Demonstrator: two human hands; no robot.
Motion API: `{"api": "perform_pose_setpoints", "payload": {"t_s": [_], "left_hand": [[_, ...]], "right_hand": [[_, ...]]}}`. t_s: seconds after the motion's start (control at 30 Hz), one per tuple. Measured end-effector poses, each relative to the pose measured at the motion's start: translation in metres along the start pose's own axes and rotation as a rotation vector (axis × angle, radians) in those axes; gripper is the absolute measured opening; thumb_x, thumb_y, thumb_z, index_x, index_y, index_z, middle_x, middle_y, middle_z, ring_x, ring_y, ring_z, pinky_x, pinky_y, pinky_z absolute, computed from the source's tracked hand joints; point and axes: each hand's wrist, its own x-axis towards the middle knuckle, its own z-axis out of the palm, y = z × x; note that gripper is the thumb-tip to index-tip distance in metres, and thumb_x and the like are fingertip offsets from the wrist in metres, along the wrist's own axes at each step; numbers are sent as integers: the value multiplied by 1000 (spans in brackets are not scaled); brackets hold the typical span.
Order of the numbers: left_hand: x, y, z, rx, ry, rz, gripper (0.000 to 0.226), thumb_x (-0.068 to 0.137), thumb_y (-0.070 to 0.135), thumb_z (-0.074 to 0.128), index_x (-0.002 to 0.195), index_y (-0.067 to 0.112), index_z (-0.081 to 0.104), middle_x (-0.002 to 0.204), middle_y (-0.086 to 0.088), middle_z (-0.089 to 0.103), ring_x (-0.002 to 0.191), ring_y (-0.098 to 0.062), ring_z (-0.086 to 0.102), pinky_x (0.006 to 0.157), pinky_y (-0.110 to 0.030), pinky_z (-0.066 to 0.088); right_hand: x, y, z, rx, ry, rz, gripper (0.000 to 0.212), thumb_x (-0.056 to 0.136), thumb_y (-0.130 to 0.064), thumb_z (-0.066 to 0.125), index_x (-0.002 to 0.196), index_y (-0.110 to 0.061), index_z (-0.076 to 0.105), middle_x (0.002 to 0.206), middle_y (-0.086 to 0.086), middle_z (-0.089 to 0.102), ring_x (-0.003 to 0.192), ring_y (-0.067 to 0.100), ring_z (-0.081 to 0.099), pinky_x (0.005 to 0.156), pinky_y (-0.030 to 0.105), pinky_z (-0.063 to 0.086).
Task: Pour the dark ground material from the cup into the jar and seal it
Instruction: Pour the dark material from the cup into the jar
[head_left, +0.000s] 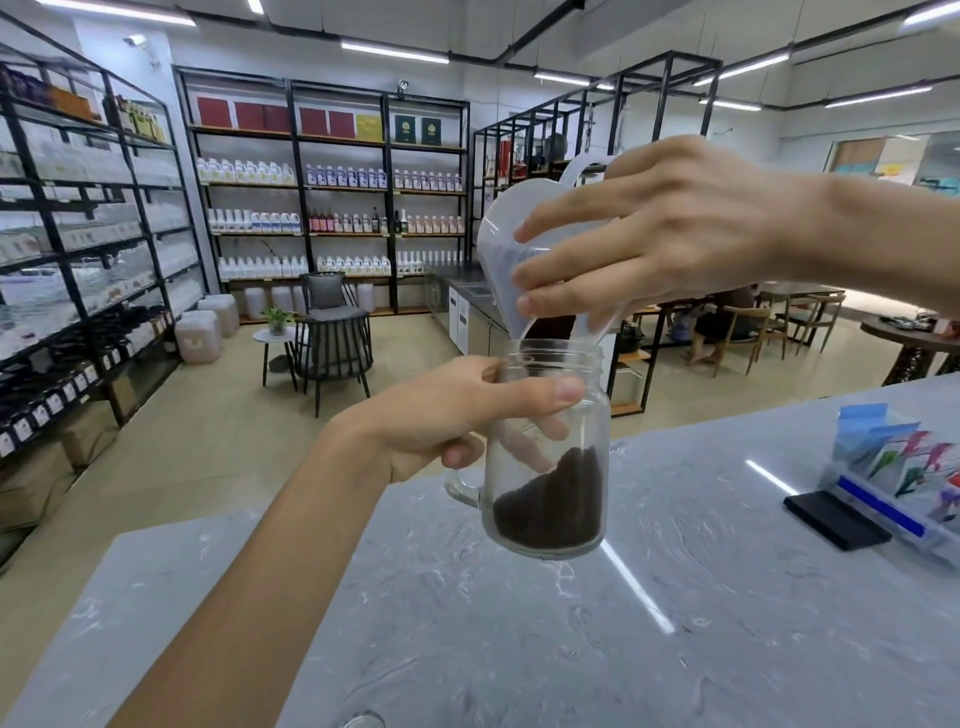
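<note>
A clear glass jar (550, 415) with a side handle hangs above the grey marble counter (519, 623), held tilted by my left hand (441, 415) around its upper body. Dark ground material (556, 504) lies heaped in the jar's bottom, higher on the right. My right hand (660, 234) grips a translucent white plastic cup (506, 244) tipped steeply, its spout touching the jar's open mouth. Some dark material shows at the cup's spout. No lid is in view.
A clear box of coloured sachets (904, 478) and a flat black object (836, 519) lie on the counter at the right. The rim of a glass thing (363, 721) shows at the bottom edge. Shelving, chairs and tables fill the room beyond.
</note>
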Motion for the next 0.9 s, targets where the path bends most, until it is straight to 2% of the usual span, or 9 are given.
{"api": "perform_pose_setpoints", "payload": {"t_s": [0.07, 0.2, 0.3, 0.4, 0.53, 0.67, 0.77, 0.83, 0.9], "left_hand": [[0, 1, 1, 4, 7, 4, 49, 81, 53, 74, 112, 17, 64, 110, -7, 76, 80, -14, 76, 33, -12, 31], [-1, 5, 0, 75, 53, 2, 50, 76, 57, 76, 107, 19, 66, 104, -1, 77, 92, -18, 76, 34, -12, 32], [0, 6, 1, 133, 89, -21, 52, 77, 58, 75, 110, 19, 66, 99, 2, 79, 62, 0, 66, 37, -14, 32], [2, 5, 1, 160, 118, -23, 53, 76, 59, 78, 110, 19, 69, 97, 3, 74, 49, 0, 46, 38, -15, 31], [4, 3, 3, 158, 129, -6, 55, 77, 59, 78, 110, 16, 68, 95, 3, 75, 60, -3, 56, 39, -17, 32], [5, 4, 4, 189, 133, -19, 62, 76, 62, 77, 111, 12, 68, 98, -8, 75, 73, -19, 45, 39, -18, 32], [7, 4, 8, 188, 148, -28, 53, 77, 59, 78, 109, 16, 69, 91, 0, 74, 61, -7, 51, 39, -16, 33], [7, 4, 10, 195, 166, -10, 49, 76, 59, 79, 104, 20, 70, 87, 4, 75, 60, -4, 56, 38, -16, 33], [8, 5, 11, 195, 175, -15, 49, 75, 61, 79, 101, 22, 70, 92, -1, 76, 71, -13, 55, 39, -17, 33]], "right_hand": [[0, 0, -2, 2, -19, 4, 36, 106, -32, 49, 140, -21, 47, 140, 0, 54, 129, 30, 51, 73, 27, 16], [-1, 0, -9, 55, -49, 61, 36, 105, -26, 50, 140, -21, 44, 141, 2, 54, 130, 32, 49, 72, 28, 20], [-1, -1, -14, 76, -55, 91, 37, 104, -19, 47, 141, -20, 43, 142, 4, 53, 130, 34, 50, 66, 32, 34], [1, -2, -16, 91, -61, 105, 37, 104, -15, 45, 141, -19, 43, 142, 5, 53, 128, 35, 52, 62, 34, 40], [-1, -3, -18, 107, -78, 120, 37, 105, -13, 46, 141, -20, 43, 142, 4, 55, 128, 35, 54, 60, 33, 40], [0, -7, -18, 138, -92, 145, 37, 105, -12, 45, 141, -19, 45, 141, 5, 57, 127, 35, 55, 58, 34, 46], [-1, -6, -20, 144, -104, 159, 39, 104, -8, 36, 140, -18, 46, 141, 5, 57, 127, 36, 55, 61, 35, 46], [-2, -6, -20, 142, -101, 188, 38, 104, -8, 37, 140, -18, 47, 141, 5, 57, 127, 35, 55, 61, 32, 40], [-3, -9, -21, 144, -117, 196, 37, 105, -10, 41, 140, -18, 47, 141, 5, 57, 128, 35, 54, 64, 29, 28]]}}
